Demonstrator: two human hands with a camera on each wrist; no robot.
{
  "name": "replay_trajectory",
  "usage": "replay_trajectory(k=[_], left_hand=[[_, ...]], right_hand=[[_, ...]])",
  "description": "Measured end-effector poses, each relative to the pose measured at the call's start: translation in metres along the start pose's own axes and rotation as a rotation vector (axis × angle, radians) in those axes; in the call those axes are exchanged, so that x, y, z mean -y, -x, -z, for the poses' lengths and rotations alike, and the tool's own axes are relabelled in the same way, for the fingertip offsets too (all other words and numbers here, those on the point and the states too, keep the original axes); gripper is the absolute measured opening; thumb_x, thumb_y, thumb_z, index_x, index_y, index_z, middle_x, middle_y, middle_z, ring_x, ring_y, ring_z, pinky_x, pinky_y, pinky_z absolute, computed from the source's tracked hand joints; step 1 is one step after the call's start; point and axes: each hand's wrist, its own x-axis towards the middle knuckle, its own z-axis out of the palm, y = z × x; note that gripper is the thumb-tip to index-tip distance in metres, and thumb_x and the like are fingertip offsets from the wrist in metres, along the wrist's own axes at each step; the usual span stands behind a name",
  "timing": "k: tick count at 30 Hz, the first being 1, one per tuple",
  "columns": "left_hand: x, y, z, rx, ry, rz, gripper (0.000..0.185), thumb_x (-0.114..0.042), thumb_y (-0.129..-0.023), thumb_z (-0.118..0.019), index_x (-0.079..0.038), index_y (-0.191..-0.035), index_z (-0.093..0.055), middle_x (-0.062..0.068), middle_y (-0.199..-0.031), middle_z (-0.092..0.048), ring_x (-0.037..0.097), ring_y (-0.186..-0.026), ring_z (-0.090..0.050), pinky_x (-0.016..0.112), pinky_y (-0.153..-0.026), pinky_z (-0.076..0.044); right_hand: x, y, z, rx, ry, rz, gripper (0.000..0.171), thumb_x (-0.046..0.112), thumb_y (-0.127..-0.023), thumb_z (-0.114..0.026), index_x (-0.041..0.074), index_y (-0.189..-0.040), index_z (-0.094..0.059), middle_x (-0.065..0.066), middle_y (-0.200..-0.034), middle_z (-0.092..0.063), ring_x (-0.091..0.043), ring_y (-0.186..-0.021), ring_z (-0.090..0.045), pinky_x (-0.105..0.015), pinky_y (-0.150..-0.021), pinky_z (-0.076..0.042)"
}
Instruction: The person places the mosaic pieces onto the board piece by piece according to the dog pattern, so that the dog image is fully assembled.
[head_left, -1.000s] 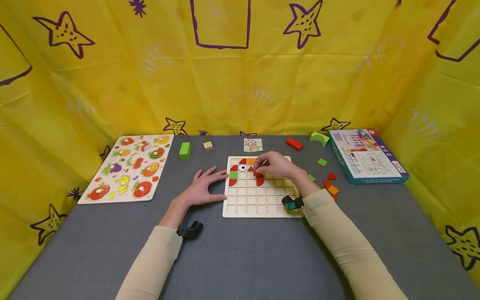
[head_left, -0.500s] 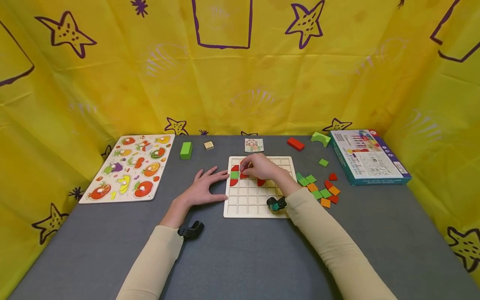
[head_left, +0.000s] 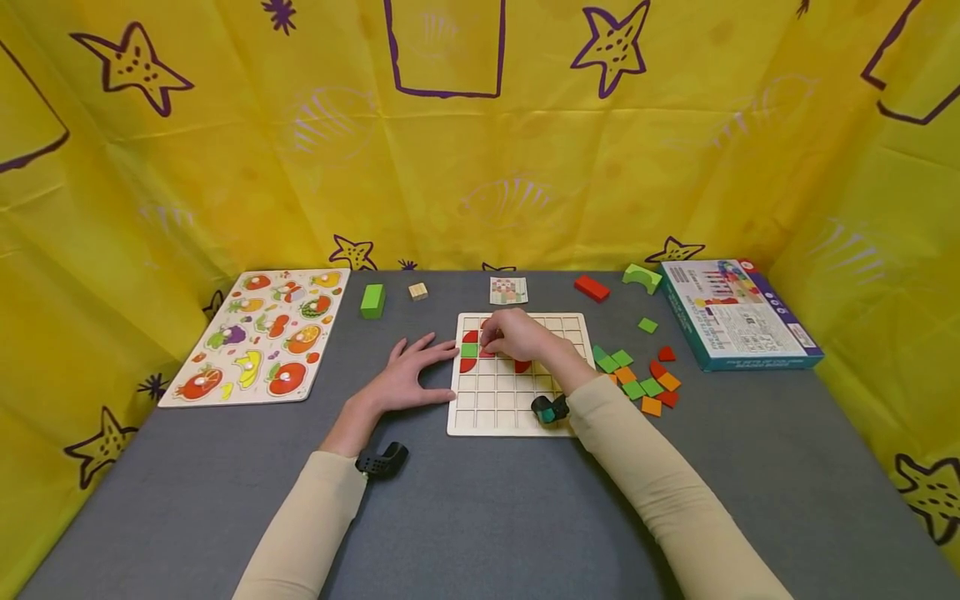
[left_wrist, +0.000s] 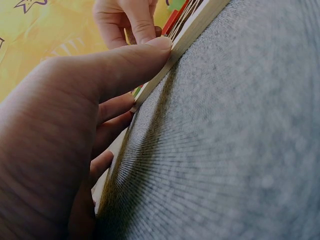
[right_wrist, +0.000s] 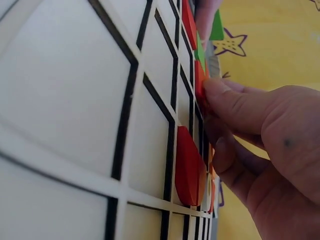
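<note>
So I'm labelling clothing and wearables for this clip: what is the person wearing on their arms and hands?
Both arms wear long, plain cream sleeves reaching the wrists. The left hand and right hand are bare: no gloves, and no rings visible. A small black device sits at the left wrist, and a black and teal device at the right.

Your head view is bright and evenly lit, with only soft, faint shadows under the arms on the grey table (head_left: 480, 517). The yellow backdrop (head_left: 225, 167) bows outward at the edges from wide-angle distortion. Your left wrist view is darker: the left hand (left_wrist: 60, 140) looms close, shadowed and soft. In your right wrist view the grid board (right_wrist: 75, 100) is warped, and its near cells are blurred.
</note>
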Motion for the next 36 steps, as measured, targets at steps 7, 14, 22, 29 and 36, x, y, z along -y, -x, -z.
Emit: replay_trajectory(k=[7,14,22,29,36], left_hand=[[0.000,0.000,0.000,-0.001,0.006,-0.007,0.075,-0.046,-0.085,-0.078,-0.015,-0.149,-0.054,0.001,-0.157,-0.042,0.034,-0.151,-0.017,0.064,-0.115,0.003],[-0.002,0.000,0.000,0.004,0.010,-0.003,0.075,-0.047,-0.085,-0.078,-0.014,-0.148,-0.055,0.002,-0.157,-0.042,0.035,-0.151,-0.017,0.064,-0.115,0.003],[-0.001,0.000,0.001,0.009,0.000,0.004,0.076,-0.047,-0.085,-0.077,-0.014,-0.149,-0.053,0.002,-0.157,-0.042,0.035,-0.151,-0.017,0.064,-0.115,0.003],[0.002,0.000,-0.001,0.010,-0.009,0.007,0.077,-0.048,-0.085,-0.077,-0.015,-0.150,-0.052,0.002,-0.158,-0.041,0.034,-0.152,-0.016,0.064,-0.115,0.003],[0.000,0.000,0.000,0.009,0.000,0.003,0.077,-0.048,-0.085,-0.077,-0.015,-0.150,-0.052,0.002,-0.158,-0.041,0.035,-0.151,-0.016,0.064,-0.115,0.003]], right_hand=[[0.002,0.002,0.001,0.012,0.044,0.026,0.008,0.000,-0.091,-0.073,0.006,-0.093,-0.079,-0.006,-0.099,-0.070,-0.019,-0.092,-0.064,-0.032,-0.086,-0.052],[0.001,0.006,0.004,0.022,-0.005,0.019,0.011,0.003,-0.092,-0.073,0.005,-0.102,-0.076,-0.004,-0.097,-0.069,-0.019,-0.089,-0.062,-0.031,-0.083,-0.051],[-0.005,0.023,0.019,-0.013,-0.089,-0.040,0.021,0.010,-0.094,-0.074,0.007,-0.114,-0.074,-0.002,-0.098,-0.069,-0.019,-0.088,-0.060,-0.033,-0.077,-0.050],[-0.017,0.051,0.034,-0.047,-0.112,-0.108,0.025,0.013,-0.094,-0.073,0.005,-0.118,-0.072,-0.004,-0.101,-0.067,-0.023,-0.093,-0.062,-0.038,-0.080,-0.051],[-0.036,0.086,0.047,-0.090,-0.121,-0.160,0.028,0.014,-0.096,-0.072,0.002,-0.121,-0.069,-0.008,-0.105,-0.067,-0.027,-0.096,-0.061,-0.041,-0.082,-0.052]])
